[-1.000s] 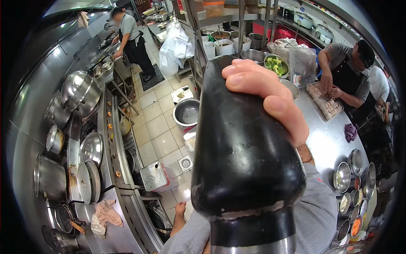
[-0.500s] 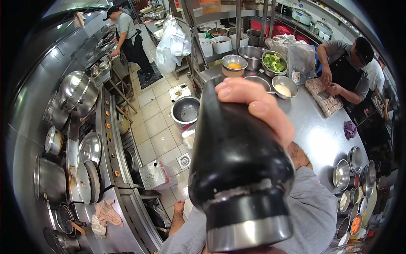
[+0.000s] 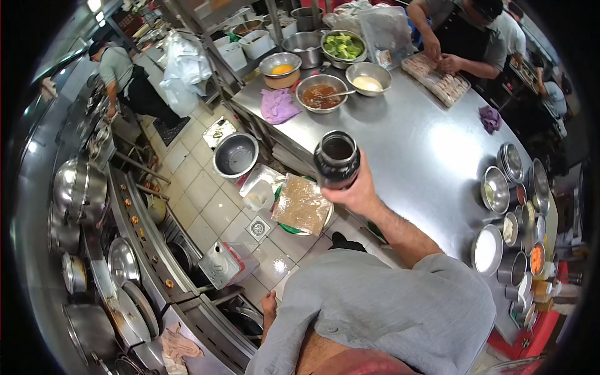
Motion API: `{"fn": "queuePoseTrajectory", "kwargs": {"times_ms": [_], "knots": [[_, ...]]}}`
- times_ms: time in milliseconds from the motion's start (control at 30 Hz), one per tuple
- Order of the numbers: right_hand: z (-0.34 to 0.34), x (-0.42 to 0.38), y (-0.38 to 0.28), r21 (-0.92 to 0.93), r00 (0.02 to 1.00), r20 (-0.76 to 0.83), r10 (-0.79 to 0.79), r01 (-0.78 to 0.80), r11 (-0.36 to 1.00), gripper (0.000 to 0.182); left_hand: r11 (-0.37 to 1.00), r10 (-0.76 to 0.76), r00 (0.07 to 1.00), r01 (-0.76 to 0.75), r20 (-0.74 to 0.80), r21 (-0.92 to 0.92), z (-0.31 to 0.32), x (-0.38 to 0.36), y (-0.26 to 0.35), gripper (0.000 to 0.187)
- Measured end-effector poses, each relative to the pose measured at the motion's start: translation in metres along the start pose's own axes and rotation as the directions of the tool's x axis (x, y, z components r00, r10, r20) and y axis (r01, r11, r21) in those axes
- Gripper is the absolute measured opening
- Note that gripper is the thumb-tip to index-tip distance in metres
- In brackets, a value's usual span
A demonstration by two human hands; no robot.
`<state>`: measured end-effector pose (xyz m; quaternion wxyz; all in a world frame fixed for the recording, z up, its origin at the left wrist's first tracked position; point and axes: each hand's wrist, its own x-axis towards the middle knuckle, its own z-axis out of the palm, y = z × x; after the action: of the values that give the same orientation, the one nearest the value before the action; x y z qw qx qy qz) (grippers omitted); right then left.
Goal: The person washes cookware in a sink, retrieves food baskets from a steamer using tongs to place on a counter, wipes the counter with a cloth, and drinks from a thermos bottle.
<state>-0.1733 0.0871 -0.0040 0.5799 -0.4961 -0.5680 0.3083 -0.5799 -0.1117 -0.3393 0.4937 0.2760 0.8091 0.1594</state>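
My right hand (image 3: 356, 190) is wrapped around a black bottle (image 3: 338, 164) with a bare metal rim. Its open mouth faces up toward me, dark inside, and I see no lid on it. I hold it in front of my chest, over the near edge of the steel table (image 3: 415, 181). Low by my left side hangs my left hand (image 3: 269, 304), small in view, its fingers curled with nothing visible in them.
Bowls of reddish sauce (image 3: 322, 94), pale liquid (image 3: 369, 79) and broccoli (image 3: 344, 48) stand on the table's far side. Across it, a co-worker's hands work at a tray of meat (image 3: 435, 78). Metal bowls (image 3: 495, 189) line the right. A stove (image 3: 140, 228) runs along the left.
The black bottle was close to my face, tilted with its rim toward me. My right hand has lowered it away and turned it upright. My left hand stays low.
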Motion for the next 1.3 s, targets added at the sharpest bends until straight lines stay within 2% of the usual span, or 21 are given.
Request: {"fn": "queuePoseTrajectory", "kwargs": {"times_ms": [33,67,100,167,233,333,400,467,567,600,633,700,767,833,900,1000,1100,1133,1233,1267,1300], "knots": [[-0.011,-0.001,0.017,-0.042,0.996,-0.052,0.065,-0.068,0.997,0.085,1.000,0.010,1.000,-0.011,0.020,0.006,-0.001,0.000,0.000,0.043],[-0.021,-0.001,0.030,-0.115,0.993,-0.105,0.057,-0.069,0.991,0.082,1.000,0.014,0.999,-0.015,0.032,0.018,0.000,0.002,0.001,0.043],[-0.030,-0.001,0.043,-0.042,0.986,-0.157,0.061,-0.069,0.997,0.081,1.000,0.026,0.999,-0.026,0.045,-0.001,0.000,0.004,0.002,0.042],[-0.051,-0.001,0.074,-0.125,0.971,-0.233,0.061,-0.092,0.988,0.086,0.999,0.037,0.997,-0.037,0.061,-0.010,0.000,0.012,-0.002,0.041],[-0.066,0.001,0.100,-0.182,0.943,-0.331,0.035,-0.100,0.978,0.084,0.996,0.073,0.997,-0.074,0.010,0.057,0.001,0.021,0.000,0.040],[-0.077,0.013,0.117,-0.147,0.913,-0.406,0.038,-0.107,0.983,0.084,0.994,0.075,0.997,-0.077,0.023,0.073,0.000,0.027,0.014,0.039],[-0.076,0.026,0.124,0.018,0.893,-0.448,0.032,-0.027,0.999,0.085,0.989,0.090,0.992,-0.099,0.084,0.111,-0.004,0.034,0.023,0.039],[-0.077,0.043,0.133,-0.046,0.888,-0.460,-0.003,-0.021,0.999,0.088,0.980,0.109,0.982,-0.132,0.154,0.150,-0.005,0.042,0.036,0.039],[-0.073,0.070,0.155,-0.088,0.878,-0.478,-0.028,-0.016,0.996,0.091,0.967,0.149,0.976,-0.177,0.162,0.181,-0.001,0.051,0.051,0.038],[-0.072,0.074,0.149,-0.075,0.888,-0.458,0.032,-0.074,0.994,0.092,0.982,0.123,0.976,-0.146,0.182,0.123,0.000,0.053,0.056,0.038],[-0.072,0.080,0.145,-0.106,0.897,-0.443,0.013,-0.066,0.992,0.094,0.992,0.095,0.974,-0.111,0.205,0.067,0.003,0.059,0.059,0.038],[-0.074,0.084,0.142,-0.072,0.917,-0.392,0.072,-0.108,0.992,0.097,0.983,0.086,0.965,-0.122,0.246,0.135,0.006,0.069,0.068,0.038],[-0.081,0.076,0.149,-0.102,0.921,-0.385,0.052,-0.098,0.990,0.093,0.955,0.145,0.940,-0.215,0.310,0.206,0.008,0.073,0.075,0.036],[-0.098,0.066,0.160,-0.126,0.933,-0.358,0.035,-0.086,0.988,0.089,0.952,0.164,0.949,-0.224,0.268,0.209,0.013,0.070,0.086,0.036],[-0.139,0.044,0.171,-0.528,0.910,-0.405,-0.087,-0.155,0.835,0.074,0.953,0.181,0.960,-0.225,0.212,0.205,0.018,0.061,0.096,0.036],[-0.230,0.030,0.229,-0.676,0.802,-0.582,-0.133,-0.386,0.627,0.057,0.952,0.186,0.958,-0.230,0.220,0.199,0.021,0.043,0.110,0.036],[-0.340,0.034,0.259,-0.702,0.702,-0.679,-0.217,-0.533,0.472,0.050,0.911,0.218,0.929,-0.303,0.299,0.279,0.028,0.043,0.088,0.034],[-0.373,0.037,0.263,-0.683,0.680,-0.707,-0.197,-0.583,0.440,0.050,0.977,0.097,0.953,-0.146,0.286,0.154,0.033,0.054,0.072,0.034],[-0.464,0.048,0.281,-0.641,0.633,-0.762,-0.137,-0.709,0.293,0.049,0.977,0.102,0.954,-0.149,0.280,0.152,0.055,0.043,0.063,0.039],[-0.490,0.050,0.286,-0.639,0.633,-0.766,-0.111,-0.729,0.245,0.050,0.884,0.237,0.937,-0.317,0.257,0.343,0.062,0.030,0.074,0.041],[-0.514,0.053,0.291,-0.636,0.633,-0.769,-0.084,-0.746,0.198,0.052,0.725,0.367,0.892,-0.453,0.265,0.519,0.069,0.014,0.086,0.043]]}}
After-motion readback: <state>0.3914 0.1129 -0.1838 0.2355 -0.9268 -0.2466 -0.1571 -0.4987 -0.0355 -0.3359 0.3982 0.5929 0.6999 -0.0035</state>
